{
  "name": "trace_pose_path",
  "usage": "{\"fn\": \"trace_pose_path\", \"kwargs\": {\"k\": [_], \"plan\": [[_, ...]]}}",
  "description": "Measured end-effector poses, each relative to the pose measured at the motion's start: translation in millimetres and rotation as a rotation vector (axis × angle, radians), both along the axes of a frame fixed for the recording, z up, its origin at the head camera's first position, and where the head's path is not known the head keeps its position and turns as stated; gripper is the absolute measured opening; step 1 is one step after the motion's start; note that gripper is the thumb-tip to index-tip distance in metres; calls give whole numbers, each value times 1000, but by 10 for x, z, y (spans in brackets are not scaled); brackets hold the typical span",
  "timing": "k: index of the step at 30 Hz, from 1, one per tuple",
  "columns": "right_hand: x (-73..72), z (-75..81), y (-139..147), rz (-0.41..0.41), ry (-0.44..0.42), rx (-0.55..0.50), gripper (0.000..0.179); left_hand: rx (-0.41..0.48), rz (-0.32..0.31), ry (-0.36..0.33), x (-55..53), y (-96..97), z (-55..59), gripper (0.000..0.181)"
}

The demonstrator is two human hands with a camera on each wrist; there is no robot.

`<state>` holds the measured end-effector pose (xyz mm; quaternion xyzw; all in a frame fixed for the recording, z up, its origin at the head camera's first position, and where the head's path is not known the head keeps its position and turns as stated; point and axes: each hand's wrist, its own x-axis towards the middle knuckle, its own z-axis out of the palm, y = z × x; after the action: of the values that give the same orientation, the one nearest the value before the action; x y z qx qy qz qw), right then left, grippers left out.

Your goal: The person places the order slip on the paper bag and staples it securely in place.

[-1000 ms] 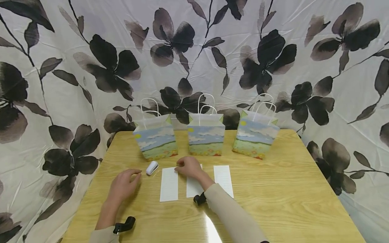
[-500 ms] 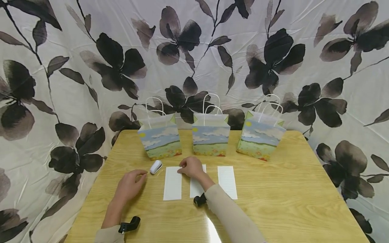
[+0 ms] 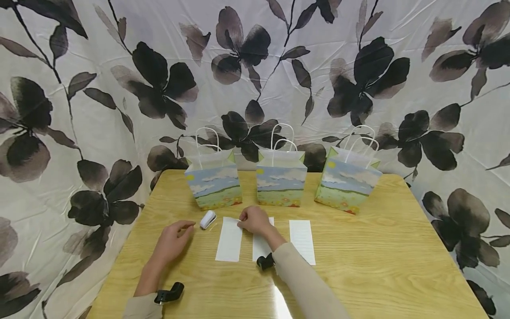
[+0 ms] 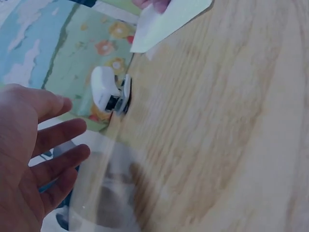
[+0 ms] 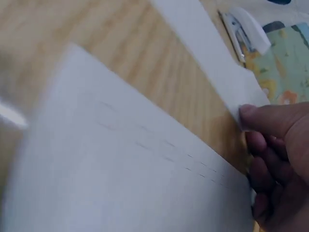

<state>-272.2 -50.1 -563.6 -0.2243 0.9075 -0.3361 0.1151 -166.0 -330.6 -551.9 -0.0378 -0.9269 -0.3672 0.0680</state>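
Note:
Three white paper slips lie side by side before the person. My right hand (image 3: 255, 220) pinches the top right corner of the left slip (image 3: 229, 240) between thumb and fingers. The same hand partly covers the middle slip (image 3: 260, 249), which shows printed dashes in the right wrist view. To its right lies the third slip (image 3: 301, 241), ruled with faint lines. A small white stapler (image 3: 208, 219) stands just beyond my left hand (image 3: 173, 241). In the left wrist view, that hand's fingers (image 4: 63, 157) are spread and loosely bent, holding nothing, apart from the stapler (image 4: 105, 89).
Three paper gift bags with white handles stand along the back of the wooden table (image 3: 390, 257): a left bag (image 3: 215, 188), a middle bag (image 3: 281, 188) and a right bag (image 3: 348, 184), turned at an angle. A floral cloth (image 3: 287, 88) hangs behind.
The left slip has tilted slightly, its top end shifting right with my right hand's pinch. My left hand stays beside the stapler. The whole head view has shifted a little.

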Motion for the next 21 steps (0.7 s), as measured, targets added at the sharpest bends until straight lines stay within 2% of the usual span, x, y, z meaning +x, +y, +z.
{"fn": "trace_pose_path", "kwargs": {"k": [5, 9, 16, 21], "plan": [[-38, 53, 31, 75, -54, -118, 10, 43, -9, 5, -35, -28, 94, 31], [-65, 118, 49, 105, -54, -166, 14, 39, -22, 69, -103, -38, 253, 31], [-63, 410, 44, 165, 95, -189, 10, -4, -8, 225, -259, -109, 609, 25], [-79, 673, 80, 212, 198, -187, 7, -18, -19, 298, -394, -72, 816, 22]]}}
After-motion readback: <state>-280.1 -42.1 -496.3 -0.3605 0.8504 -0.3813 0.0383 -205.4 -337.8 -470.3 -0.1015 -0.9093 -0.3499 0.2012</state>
